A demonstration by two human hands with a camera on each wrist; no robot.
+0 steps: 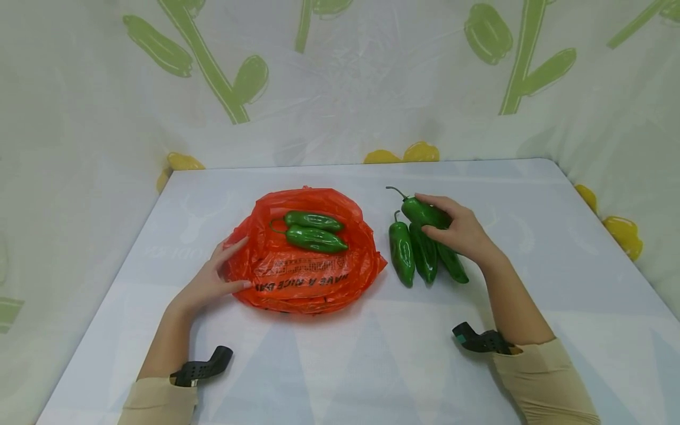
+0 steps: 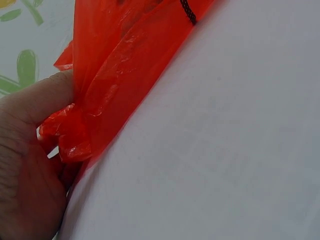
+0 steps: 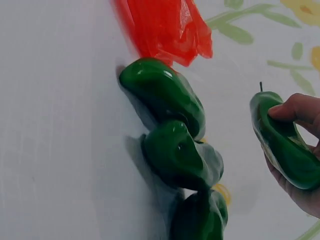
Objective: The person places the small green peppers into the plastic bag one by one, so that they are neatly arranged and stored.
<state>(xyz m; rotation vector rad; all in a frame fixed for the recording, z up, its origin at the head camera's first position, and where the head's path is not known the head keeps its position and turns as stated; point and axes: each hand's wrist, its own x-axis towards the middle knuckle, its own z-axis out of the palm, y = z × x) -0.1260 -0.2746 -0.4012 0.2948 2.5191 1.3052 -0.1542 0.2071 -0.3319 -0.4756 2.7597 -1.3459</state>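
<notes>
At left, a beige fabric sleeve with soft creases ends at a curved black wrist device with a hard, perforated body; beyond it the left hand grasps the gathered edge of a round, red, thin plastic bag between thumb and fingers. The bag lies wide-mouthed on a smooth white counter patterned with pale blue triangles, its film translucent, crinkled and glossy, with black lettering on the inner face. Inside, side by side, rest a slim glossy green pepper on the far side and a second tapered green pepper with a curling stem on the near side. Just right of the bag, three shiny, elongated green peppers lie in a row, their pointed tips toward the near side. Over their far ends, the right hand grips a plump, waxy green pepper, thumb on the near side, its thin stem pointing left; the right wrist view shows its lengthwise groove. Farther right and nearer come another curved black wrist device and a beige sleeve wrinkled along the forearm.
</notes>
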